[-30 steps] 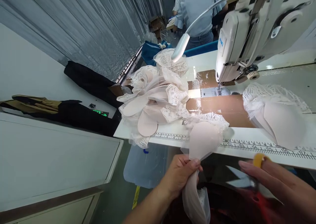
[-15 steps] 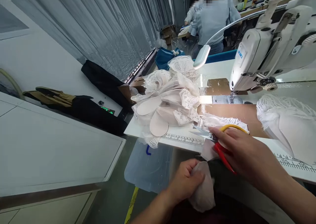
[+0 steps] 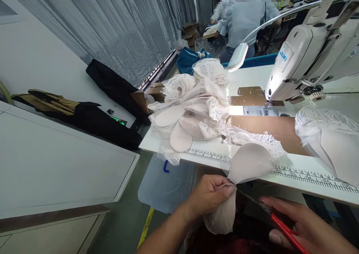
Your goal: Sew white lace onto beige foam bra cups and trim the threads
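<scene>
My left hand [image 3: 211,196] pinches a pale fabric cup piece [image 3: 223,216] in front of the table edge. Joined to it at the pinch, a second pale cup piece [image 3: 251,162] lies across the edge onto the ruler strip. In my right hand [image 3: 300,216] are red-handled scissors [image 3: 284,228], their blades pointing left towards the spot where the two pieces meet. Whether the tips touch the fabric I cannot tell. Beyond the second piece, white lace [image 3: 252,136] lies on the table by the sewing machine [image 3: 294,63].
A heap of cups and lace [image 3: 193,112] covers the table's left end, and another lace pile [image 3: 331,142] lies at right. A lamp [image 3: 238,58] hangs over the table. Below stands a clear plastic bin [image 3: 165,186]. Two people [image 3: 244,22] sit at the back.
The scissors have swung down from above the table to beside my left hand. The second cup piece now lies spread over the table edge. The view has shifted slightly.
</scene>
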{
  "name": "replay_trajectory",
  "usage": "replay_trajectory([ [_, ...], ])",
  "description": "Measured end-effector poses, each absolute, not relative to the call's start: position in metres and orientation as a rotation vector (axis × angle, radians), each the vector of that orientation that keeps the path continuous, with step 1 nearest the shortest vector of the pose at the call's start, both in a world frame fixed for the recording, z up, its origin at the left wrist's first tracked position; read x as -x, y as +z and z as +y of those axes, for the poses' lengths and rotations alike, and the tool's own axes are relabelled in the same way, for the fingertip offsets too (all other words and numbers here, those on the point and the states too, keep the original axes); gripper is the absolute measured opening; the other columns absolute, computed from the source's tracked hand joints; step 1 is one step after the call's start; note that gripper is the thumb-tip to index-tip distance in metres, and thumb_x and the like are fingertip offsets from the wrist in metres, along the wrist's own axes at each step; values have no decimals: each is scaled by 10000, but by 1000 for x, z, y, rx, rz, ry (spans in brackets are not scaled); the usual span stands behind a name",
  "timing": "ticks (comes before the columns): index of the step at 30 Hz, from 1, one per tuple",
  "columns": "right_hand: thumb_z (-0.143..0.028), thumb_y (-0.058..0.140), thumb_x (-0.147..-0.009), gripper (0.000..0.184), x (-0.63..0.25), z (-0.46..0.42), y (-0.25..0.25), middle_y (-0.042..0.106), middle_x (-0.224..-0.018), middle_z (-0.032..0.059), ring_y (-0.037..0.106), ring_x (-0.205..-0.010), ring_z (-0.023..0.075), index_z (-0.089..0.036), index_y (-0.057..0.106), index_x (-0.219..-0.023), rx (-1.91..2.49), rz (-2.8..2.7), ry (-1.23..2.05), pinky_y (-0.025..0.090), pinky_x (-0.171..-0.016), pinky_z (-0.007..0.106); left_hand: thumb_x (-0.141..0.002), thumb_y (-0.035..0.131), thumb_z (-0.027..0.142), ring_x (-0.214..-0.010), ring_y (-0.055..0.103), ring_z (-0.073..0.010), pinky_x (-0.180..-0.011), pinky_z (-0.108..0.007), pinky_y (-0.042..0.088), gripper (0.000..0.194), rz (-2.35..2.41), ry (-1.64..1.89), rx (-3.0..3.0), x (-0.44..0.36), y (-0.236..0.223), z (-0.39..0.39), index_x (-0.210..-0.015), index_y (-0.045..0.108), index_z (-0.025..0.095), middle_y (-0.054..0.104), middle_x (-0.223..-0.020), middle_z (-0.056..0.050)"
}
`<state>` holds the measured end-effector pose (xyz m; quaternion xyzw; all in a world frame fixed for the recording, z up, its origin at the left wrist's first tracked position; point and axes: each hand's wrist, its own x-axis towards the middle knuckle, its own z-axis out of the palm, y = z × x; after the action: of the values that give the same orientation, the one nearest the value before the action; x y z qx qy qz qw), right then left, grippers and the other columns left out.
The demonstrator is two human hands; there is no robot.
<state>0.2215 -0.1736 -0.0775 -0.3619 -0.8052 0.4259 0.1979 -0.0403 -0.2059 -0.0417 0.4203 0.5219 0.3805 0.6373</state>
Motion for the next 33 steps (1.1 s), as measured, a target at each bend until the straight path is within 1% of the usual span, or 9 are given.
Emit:
replay_trajectory([
  [3, -224, 694, -777, 459, -208, -167, -66, 737, -1034, -24, 716, -867, 209, -336, 628, -1217, 1021, -2304, 1528, 591, -771, 249, -749, 723, 529, -691, 528, -134, -684, -242, 394, 452, 1174, 832, -958, 42, -38, -207, -862, 745, 93, 655, -741, -55],
  [6, -233, 706, -784, 464, -198, -162, -52, 704, -1138, -4, 682, -984, 225, -330, 617, -1230, 1028, -2355, 1571, 554, -900, 316, -736, 720, 564, -665, 498, -122, -649, -228, 371, 482, 1148, 806, -949, 45, -36, -208, -846, 745, 95, 631, -714, -44],
  [11, -240, 694, -817, 479, -191, -160, -41, 691, -1170, 8, 669, -991, 223, -316, 581, -1277, 942, -2385, 1586, 536, -931, 328, -744, 696, 600, -603, 434, -95, -579, -206, 320, 510, 1102, 755, -965, 50, -35, -208, -771, 726, 91, 559, -641, -15],
  [15, -197, 698, -798, 466, -189, -159, -38, 691, -1171, -7, 677, -956, 200, -319, 602, -1237, 909, -2400, 1548, 544, -910, 288, -778, 678, 576, -612, 435, -96, -579, -206, 318, 497, 1083, 747, -1003, 51, -36, -207, -795, 728, 82, 561, -657, -22],
  [20, -199, 708, -786, 415, -189, -159, -38, 699, -1116, 4, 680, -923, 209, -302, 615, -1177, 869, -2428, 1453, 567, -853, 285, -772, 672, 596, -623, 454, -110, -588, -215, 329, 519, 1076, 735, -984, 51, -37, -207, -820, 732, 83, 577, -674, -35],
  [24, -232, 652, -848, 161, -188, -160, -40, 710, -900, -6, 679, -753, 183, -268, 633, -1004, 821, -2438, 1461, 582, -742, 255, -767, 677, 593, -629, 451, -109, -601, -215, 332, 508, 1051, 736, -971, 51, -34, -207, -806, 728, 89, 564, -670, -26],
  [26, -249, 620, -880, 76, -188, -160, -42, 706, -856, -7, 676, -727, 173, -256, 623, -956, 797, -2442, 1456, 574, -701, 238, -760, 683, 592, -631, 451, -110, -608, -217, 335, 500, 1041, 724, -967, 52, -31, -207, -784, 722, 94, 557, -667, -20],
  [28, -260, 594, -904, 64, -188, -160, -46, 712, -866, 2, 682, -736, 173, -251, 618, -963, 772, -2447, 1426, 564, -675, 233, -759, 680, 597, -632, 451, -112, -611, -221, 338, 499, 1047, 705, -972, 52, -29, -207, -765, 713, 99, 547, -661, -17],
  [33, -282, 553, -935, 147, -191, -162, -62, 724, -878, 35, 697, -758, 200, -243, 629, -1055, 750, -2444, 1304, 553, -666, 267, -793, 641, 597, -595, 410, -99, -565, -217, 309, 510, 1091, 709, -1013, 48, -26, -208, -712, 680, 95, 508, -632, -11],
])
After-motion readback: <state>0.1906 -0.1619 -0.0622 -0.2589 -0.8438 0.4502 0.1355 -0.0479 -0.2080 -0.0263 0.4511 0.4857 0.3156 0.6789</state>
